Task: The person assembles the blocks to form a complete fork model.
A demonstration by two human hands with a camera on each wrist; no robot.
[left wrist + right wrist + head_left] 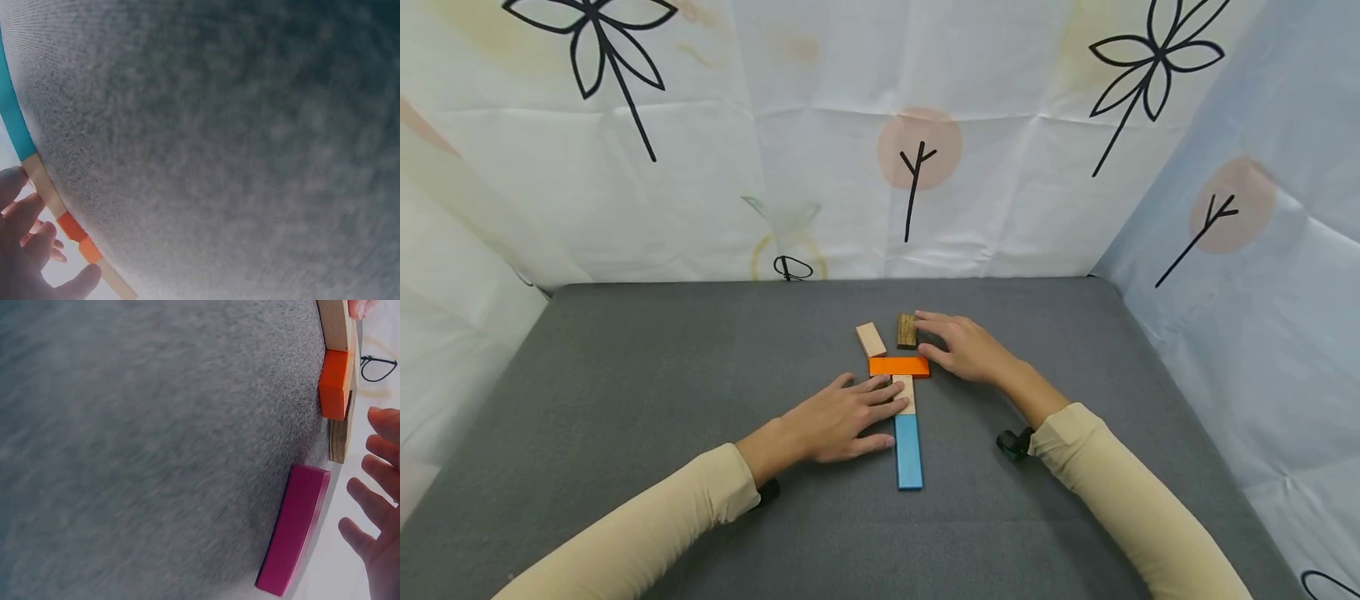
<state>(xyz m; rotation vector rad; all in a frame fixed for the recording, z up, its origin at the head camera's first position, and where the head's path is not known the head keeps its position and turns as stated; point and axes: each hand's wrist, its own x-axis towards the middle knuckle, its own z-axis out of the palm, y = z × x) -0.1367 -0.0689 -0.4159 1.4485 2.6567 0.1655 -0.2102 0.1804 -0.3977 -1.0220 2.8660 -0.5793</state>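
Near the camera, a blue block (908, 452) lies lengthwise; the flat left hand (842, 421) steadies light, stiff wooden blocks, and the right hand (964, 347), fingers relaxed, touches the orange block (898, 366), best pinched by its long edges.

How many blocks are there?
6: blue block nearest, pale block under the left hand, orange block crosswise, tilted pale block and dark block beyond, pink block by the right hand. Hands may hide more.
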